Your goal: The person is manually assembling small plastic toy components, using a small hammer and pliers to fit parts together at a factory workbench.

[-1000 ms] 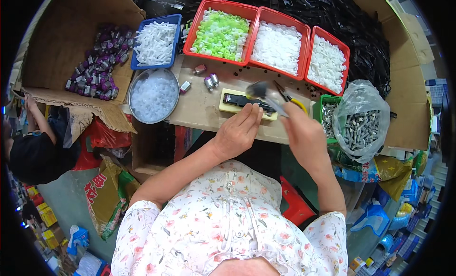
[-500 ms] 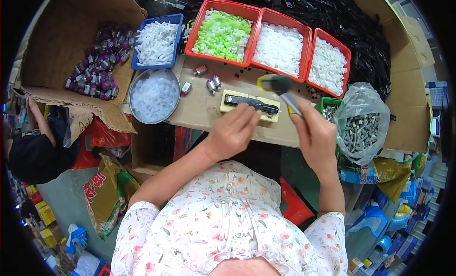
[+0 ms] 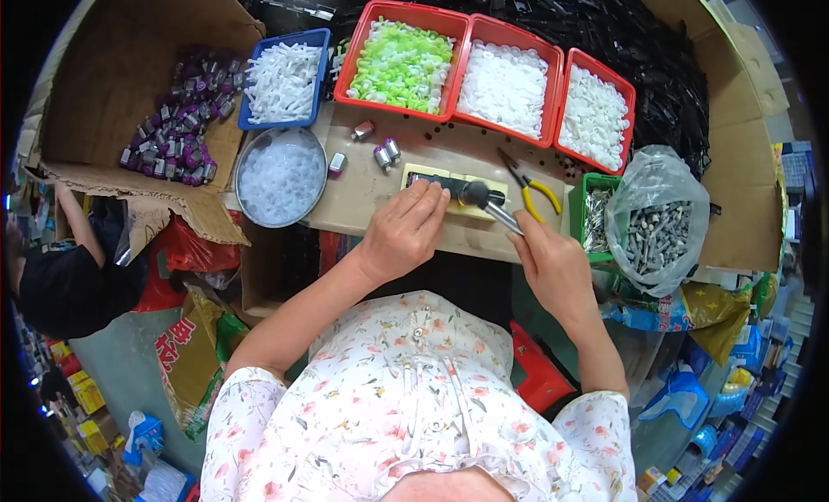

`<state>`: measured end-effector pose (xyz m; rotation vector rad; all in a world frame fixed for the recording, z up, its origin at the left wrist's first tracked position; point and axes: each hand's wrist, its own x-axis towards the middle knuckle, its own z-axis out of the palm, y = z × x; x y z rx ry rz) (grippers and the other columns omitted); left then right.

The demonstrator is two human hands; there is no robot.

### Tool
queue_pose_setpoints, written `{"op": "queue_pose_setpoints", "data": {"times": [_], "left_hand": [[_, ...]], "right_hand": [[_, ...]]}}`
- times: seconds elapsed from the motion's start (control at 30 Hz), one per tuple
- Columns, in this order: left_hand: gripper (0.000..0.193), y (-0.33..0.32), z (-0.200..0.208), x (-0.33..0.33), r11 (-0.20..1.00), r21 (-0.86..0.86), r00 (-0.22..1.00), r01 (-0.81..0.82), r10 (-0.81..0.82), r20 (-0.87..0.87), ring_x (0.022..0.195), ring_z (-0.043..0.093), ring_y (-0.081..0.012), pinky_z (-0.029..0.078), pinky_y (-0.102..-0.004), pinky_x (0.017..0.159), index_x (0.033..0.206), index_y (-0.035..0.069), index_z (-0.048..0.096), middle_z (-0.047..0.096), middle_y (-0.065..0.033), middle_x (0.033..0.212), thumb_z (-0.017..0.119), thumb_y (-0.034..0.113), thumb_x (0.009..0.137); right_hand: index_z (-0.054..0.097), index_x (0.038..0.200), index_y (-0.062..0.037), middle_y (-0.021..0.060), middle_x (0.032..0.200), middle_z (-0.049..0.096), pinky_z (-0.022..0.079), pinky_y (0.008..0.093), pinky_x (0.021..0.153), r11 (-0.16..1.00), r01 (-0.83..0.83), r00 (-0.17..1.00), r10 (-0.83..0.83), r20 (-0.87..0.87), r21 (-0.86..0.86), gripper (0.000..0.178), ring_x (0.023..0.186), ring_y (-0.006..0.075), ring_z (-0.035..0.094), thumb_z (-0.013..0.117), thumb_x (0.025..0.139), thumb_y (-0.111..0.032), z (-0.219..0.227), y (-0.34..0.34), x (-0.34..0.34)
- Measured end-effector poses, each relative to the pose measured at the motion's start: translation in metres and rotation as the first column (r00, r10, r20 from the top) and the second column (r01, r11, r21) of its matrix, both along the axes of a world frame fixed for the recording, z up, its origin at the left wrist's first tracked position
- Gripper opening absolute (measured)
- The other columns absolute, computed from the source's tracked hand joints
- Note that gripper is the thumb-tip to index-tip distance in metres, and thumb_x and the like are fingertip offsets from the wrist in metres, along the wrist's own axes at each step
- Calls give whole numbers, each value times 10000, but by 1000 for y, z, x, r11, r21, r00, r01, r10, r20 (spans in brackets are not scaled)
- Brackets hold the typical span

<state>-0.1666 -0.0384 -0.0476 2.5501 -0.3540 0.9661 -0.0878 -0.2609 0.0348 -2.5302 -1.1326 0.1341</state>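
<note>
My left hand [image 3: 408, 230] is closed, its fingertips pressed together on the left end of a long black plastic part [image 3: 444, 183]. The part lies in a cream-coloured block [image 3: 466, 211] at the front of the work surface. In my right hand [image 3: 557, 266] is a hammer [image 3: 503, 216], gripped by its handle. Its dark rounded head is right over the middle of the black part; I cannot tell whether they touch. Pliers with yellow handles [image 3: 522, 180] lie just right of the block. Several small metal motors [image 3: 383, 157] with purple ends lie behind it to the left.
Red bins [image 3: 449, 113] of green and white pieces stand behind. Left are a blue bin [image 3: 283, 122], a round bowl [image 3: 281, 219] and a cardboard box [image 3: 95, 88] of motors. Right are a green bin [image 3: 599, 255] and a clear bag [image 3: 643, 170] of metal pieces. Another person [image 3: 65, 282] is far left.
The hammer has come down and left from a raised position to the black part. My left hand has shifted slightly left along it. The pliers are now uncovered.
</note>
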Motion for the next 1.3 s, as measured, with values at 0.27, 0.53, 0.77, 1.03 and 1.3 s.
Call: {"op": "queue_pose_setpoints", "data": {"times": [0.27,0.53,0.77,1.03,1.3], "left_hand": [[321,-8,3,11,997,78,1000,25,-25,2,1006,638,-309,523,-395,834,1070,-68,684,652,-163,1059,706,0,758],[312,-4,3,9,999,3,999,44,-44,-13,1012,637,-312,526,-397,845,1069,-59,686,652,-149,1055,708,-5,763],[301,4,0,-1,999,-49,1000,6,-6,-6,1021,649,-327,549,-403,883,1066,-59,690,662,-152,1067,701,-33,767],[321,6,-2,-3,1000,-28,1000,-7,7,-7,1038,650,-327,555,-394,888,1070,-62,697,664,-155,1092,703,-31,750],[318,5,-1,-4,1000,-13,1000,-10,10,-8,1019,654,-329,563,-396,856,1055,-59,697,665,-155,1072,705,-33,737]], "right_hand": [[632,1176,-9,170,787,652,503,434,565,960,40,987,-81,137,277,301,634,360,631,696,888,-66,9,-18,-8],[634,1178,4,178,781,638,480,359,581,939,87,984,-132,118,333,251,590,289,600,633,933,-51,37,-7,-5],[634,1173,-38,230,837,649,499,466,599,994,105,994,-105,3,-3,245,704,440,628,643,935,-96,-11,9,0],[633,1179,-54,226,778,638,511,416,575,910,36,983,-107,150,414,239,652,399,632,642,951,-126,18,18,-8],[610,1178,-70,216,796,639,494,463,570,969,79,994,-94,56,235,239,687,418,635,626,952,-148,18,10,-12]]}}
